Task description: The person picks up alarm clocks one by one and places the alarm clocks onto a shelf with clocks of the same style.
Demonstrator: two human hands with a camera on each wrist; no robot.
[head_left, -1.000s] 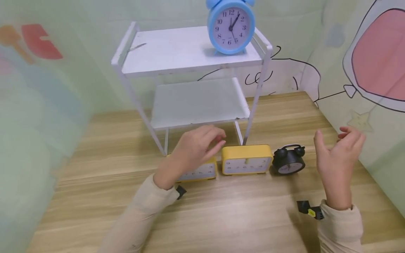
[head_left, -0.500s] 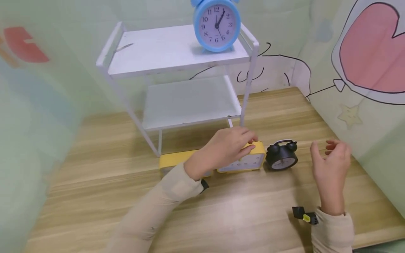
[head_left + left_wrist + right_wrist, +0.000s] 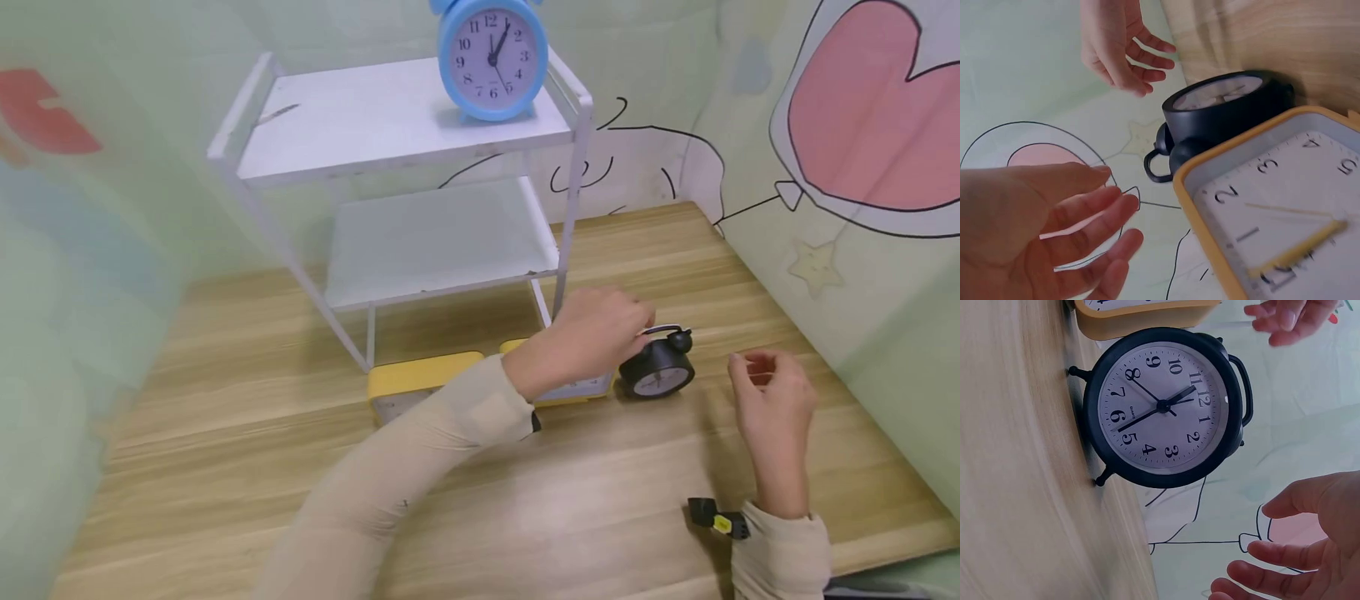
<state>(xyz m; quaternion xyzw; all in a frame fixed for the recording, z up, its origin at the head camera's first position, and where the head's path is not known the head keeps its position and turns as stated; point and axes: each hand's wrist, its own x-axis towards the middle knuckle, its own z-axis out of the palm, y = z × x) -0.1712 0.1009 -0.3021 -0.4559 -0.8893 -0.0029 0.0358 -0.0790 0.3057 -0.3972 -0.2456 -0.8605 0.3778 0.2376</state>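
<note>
A black twin-bell alarm clock [image 3: 658, 368] stands upright on the wooden table, its round white dial plain in the right wrist view. My left hand [image 3: 588, 337] reaches across a yellow rectangular clock [image 3: 592, 388], and its fingertips overlap the black clock's left bell in the head view. In the left wrist view the left hand's fingers [image 3: 1100, 228] are loosely bent, with a gap between them and the black clock's handle. To the right of that clock my right hand [image 3: 776, 404] hovers with relaxed fingers [image 3: 1285, 553] around nothing.
Another yellow clock [image 3: 427, 377] stands left of the first, partly behind my left sleeve. Behind them rises a white two-tier shelf [image 3: 442, 242], with a blue twin-bell alarm clock [image 3: 493, 58] on its top tier. Patterned cloth walls [image 3: 870, 275] border the table [image 3: 585, 500].
My left hand has passed rightward over the yellow clocks to the black alarm clock. The right hand's fingers have drawn closer together. The head view has turned a little to the right.
</note>
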